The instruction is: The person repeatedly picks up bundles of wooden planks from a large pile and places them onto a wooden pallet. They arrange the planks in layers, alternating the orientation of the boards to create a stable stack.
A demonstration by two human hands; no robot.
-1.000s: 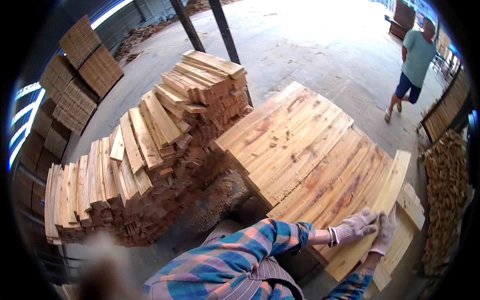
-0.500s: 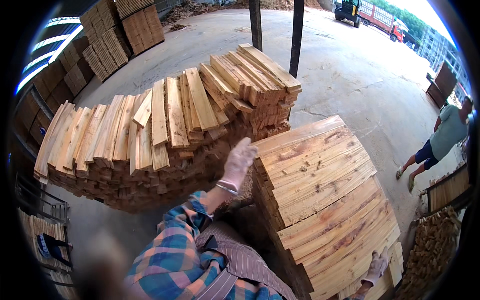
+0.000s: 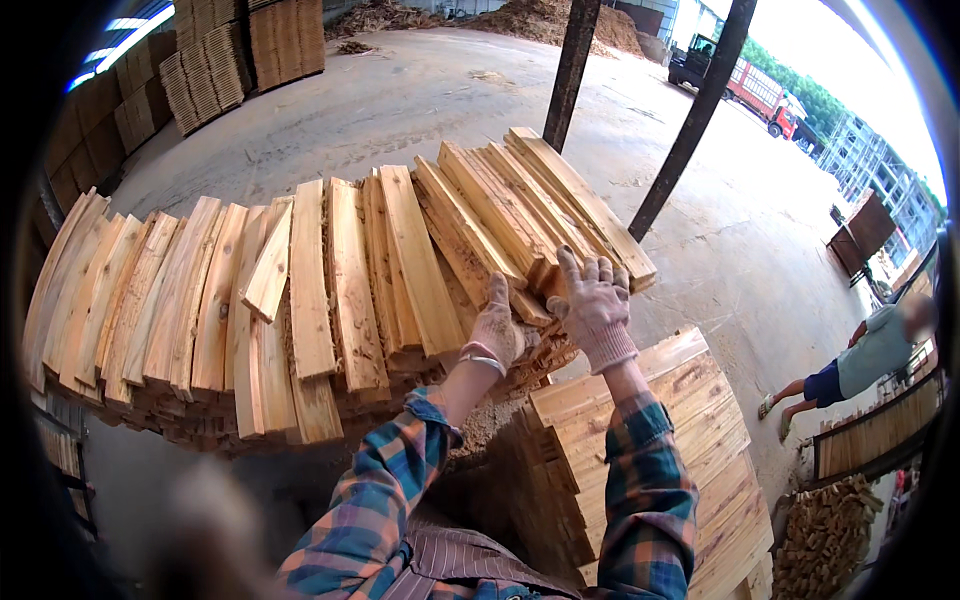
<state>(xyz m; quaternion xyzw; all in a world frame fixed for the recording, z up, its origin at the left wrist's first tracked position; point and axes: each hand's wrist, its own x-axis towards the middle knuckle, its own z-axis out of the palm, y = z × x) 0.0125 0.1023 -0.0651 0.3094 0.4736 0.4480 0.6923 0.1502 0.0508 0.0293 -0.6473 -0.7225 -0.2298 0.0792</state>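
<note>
**Pale timber, plaid sleeves, grey yard**

The wooden slats (image 3: 330, 280) are pale yellow-tan with darker brown grain streaks; the neat board stack (image 3: 650, 440) is lighter, with pinkish bands. Both work gloves (image 3: 598, 305) are off-white knit with pink cuffs. The shirt sleeves (image 3: 650, 480) carry a blue, teal, orange and white plaid. The concrete floor (image 3: 420, 110) is grey. A distant truck (image 3: 765, 95) is red.
</note>
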